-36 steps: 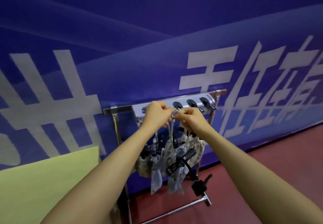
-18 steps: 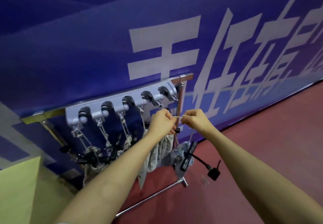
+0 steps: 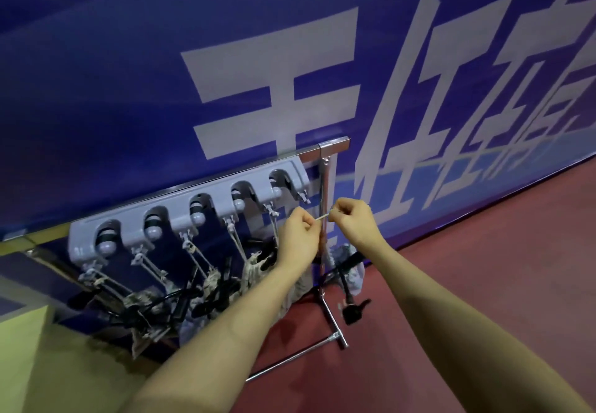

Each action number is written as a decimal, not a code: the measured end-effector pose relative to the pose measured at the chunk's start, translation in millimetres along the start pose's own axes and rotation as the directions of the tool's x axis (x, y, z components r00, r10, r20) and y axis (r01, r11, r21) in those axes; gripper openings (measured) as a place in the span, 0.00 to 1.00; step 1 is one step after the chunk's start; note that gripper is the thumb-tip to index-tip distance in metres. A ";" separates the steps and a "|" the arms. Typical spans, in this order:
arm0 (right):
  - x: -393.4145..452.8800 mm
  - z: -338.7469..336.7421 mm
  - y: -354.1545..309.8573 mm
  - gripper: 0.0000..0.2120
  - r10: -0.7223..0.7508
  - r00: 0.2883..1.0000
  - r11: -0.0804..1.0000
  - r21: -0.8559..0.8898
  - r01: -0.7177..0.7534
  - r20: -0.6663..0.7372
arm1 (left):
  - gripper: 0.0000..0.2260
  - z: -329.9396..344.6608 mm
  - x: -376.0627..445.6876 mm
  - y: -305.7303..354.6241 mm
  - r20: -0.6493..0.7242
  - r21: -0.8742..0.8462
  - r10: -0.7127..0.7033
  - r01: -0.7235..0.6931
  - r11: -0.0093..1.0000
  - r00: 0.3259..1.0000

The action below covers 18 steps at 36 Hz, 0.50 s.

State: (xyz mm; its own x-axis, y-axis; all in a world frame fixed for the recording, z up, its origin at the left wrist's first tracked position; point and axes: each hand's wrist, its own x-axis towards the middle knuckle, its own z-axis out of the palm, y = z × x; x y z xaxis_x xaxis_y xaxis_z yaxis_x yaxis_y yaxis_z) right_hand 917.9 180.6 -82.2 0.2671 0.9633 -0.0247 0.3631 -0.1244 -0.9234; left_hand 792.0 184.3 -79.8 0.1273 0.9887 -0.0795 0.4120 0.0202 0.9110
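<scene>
A grey plastic holder (image 3: 180, 219) with several arched slots hangs on a metal rack (image 3: 324, 186). White cords (image 3: 237, 245) tied to its hooks run down to patterned cloth pouches (image 3: 254, 270) and black cables. My left hand (image 3: 298, 240) and my right hand (image 3: 353, 219) each pinch one end of a short white cord (image 3: 321, 217), stretched taut between them just below the holder's right end. The cord's lower run is hidden behind my left hand.
A blue banner (image 3: 290, 73) with large white characters fills the background. The rack's foot (image 3: 335, 335) rests on red floor (image 3: 483, 267). A black plug (image 3: 353, 311) dangles by the foot. A yellow-green surface (image 3: 29, 364) lies at lower left.
The view has swung left to right along the holder. My hands came off the middle hooks and moved to its right end, pulling a short cord taut between them.
</scene>
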 end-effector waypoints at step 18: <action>64.4 20.6 10.5 0.06 -0.062 0.995 0.992 -0.107 0.070 0.074 | 0.06 4.1 47.6 -15.0 -0.142 0.149 0.006 0.015 0.989 0.990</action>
State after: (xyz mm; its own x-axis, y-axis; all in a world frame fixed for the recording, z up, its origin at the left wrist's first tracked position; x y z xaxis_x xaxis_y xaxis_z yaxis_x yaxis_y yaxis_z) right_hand 920.5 246.2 -101.3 0.1774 0.9841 0.0042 0.4740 -0.0817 -0.8768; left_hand 795.5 230.5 -98.9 0.0003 0.9999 -0.0152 0.5437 0.0126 0.8392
